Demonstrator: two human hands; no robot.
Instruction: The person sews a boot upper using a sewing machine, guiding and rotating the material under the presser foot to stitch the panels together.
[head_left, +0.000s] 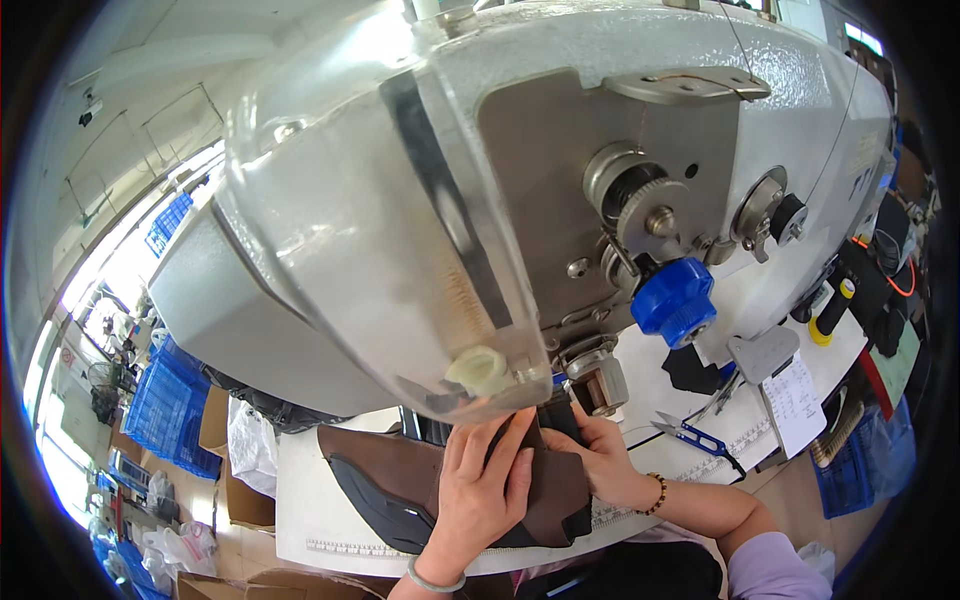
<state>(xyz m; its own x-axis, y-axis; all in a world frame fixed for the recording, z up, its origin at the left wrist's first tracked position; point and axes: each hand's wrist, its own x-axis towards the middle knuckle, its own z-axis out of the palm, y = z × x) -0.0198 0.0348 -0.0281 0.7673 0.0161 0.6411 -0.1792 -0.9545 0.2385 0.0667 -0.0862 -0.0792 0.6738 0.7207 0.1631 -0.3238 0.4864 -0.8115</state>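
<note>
Both hands press the dark brown leather shoe piece (545, 480) at the white table's (300, 500) near edge, left hand (485, 480) flat, right hand (600, 450) pinching, under the grey sewing machine (520, 180); seemingly mid-seam, needing steady feeding next.

Large grey-white sewing machine head (520, 180) overhangs the white table (300, 490), blocking approach from above. Blue round knob (673, 300) juts rightward. Open table strip lies left of the brown leather piece (400, 475).
</note>
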